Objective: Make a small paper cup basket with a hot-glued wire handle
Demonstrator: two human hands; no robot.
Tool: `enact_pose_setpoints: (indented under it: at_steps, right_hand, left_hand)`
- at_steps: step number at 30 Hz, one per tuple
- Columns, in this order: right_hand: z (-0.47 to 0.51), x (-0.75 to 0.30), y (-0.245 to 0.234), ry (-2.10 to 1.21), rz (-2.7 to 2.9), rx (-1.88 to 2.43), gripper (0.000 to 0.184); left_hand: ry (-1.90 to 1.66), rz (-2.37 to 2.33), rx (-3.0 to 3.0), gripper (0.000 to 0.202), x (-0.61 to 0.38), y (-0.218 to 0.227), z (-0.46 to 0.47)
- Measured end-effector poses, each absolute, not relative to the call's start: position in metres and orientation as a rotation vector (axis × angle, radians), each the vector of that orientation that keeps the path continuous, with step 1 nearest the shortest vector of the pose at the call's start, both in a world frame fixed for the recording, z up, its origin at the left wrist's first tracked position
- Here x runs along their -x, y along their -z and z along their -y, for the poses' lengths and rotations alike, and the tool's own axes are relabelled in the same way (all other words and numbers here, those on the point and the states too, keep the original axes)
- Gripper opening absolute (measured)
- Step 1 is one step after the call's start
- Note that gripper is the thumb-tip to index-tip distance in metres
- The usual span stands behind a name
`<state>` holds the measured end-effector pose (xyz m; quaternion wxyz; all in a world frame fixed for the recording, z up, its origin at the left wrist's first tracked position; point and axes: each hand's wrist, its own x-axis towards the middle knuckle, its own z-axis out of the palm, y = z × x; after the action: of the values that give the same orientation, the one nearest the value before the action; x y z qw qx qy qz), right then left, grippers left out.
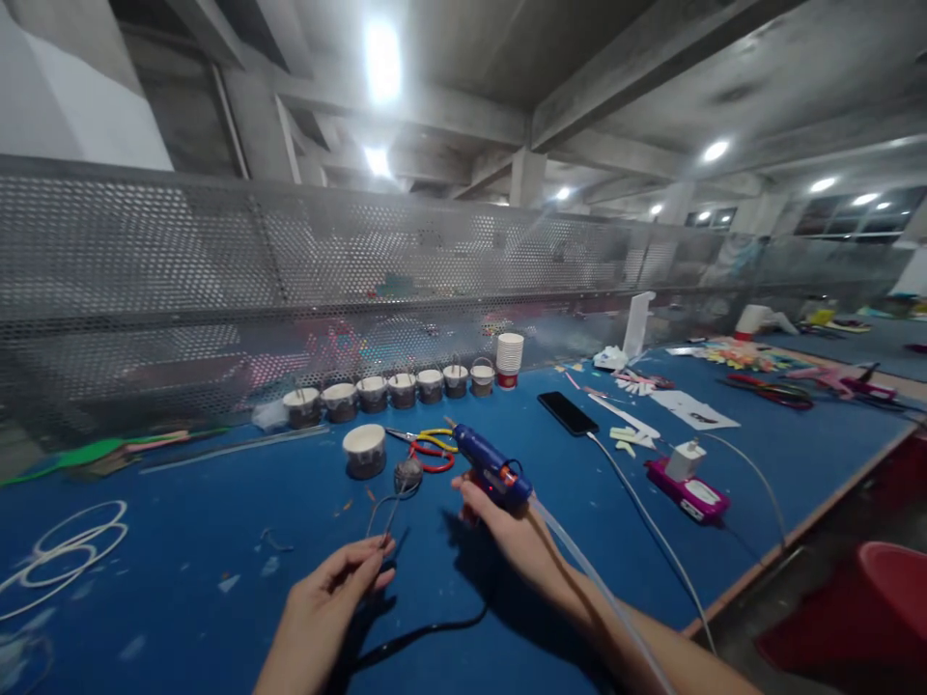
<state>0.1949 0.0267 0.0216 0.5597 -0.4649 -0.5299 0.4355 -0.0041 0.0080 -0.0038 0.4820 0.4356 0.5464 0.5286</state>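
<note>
My right hand (499,516) is wrapped round the handle of a blue hot glue gun (492,470), its nozzle pointing up and to the left. A clear glue stick (579,560) sticks out of its back end. Thumb and fingers of my left hand (340,579) pinch a thin grey cord (393,512). That cord leads up to a small grey ball of cord (408,473) on the table. Just behind the ball stands a white-rimmed paper cup (365,452) with a dark lower part. Red-handled scissors (433,458) and yellow-handled pliers (435,436) lie beside them.
Several small cups (402,390) line the back edge by a perforated metal screen (406,261), with a stack of paper cups (510,359) at their right. A phone (568,413) and a purple power strip (688,490) lie on the right. White cord (72,550) is coiled on the left.
</note>
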Motion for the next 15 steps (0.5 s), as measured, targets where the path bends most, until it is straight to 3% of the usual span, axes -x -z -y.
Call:
enact_pose_setpoints:
  at_steps: [5,15]
  right_hand:
    - [-0.007,-0.200,-0.018,-1.088,1.685,1.054,0.009]
    - [-0.003,-0.193,0.016,-1.079,1.674,1.119,0.018]
  left_hand:
    - [-1.343,-1.369,-1.122,0.035,0.006,0.001,-0.007]
    - [-1.338,-1.351,-1.295,0.022,-0.005,0.000,0.004]
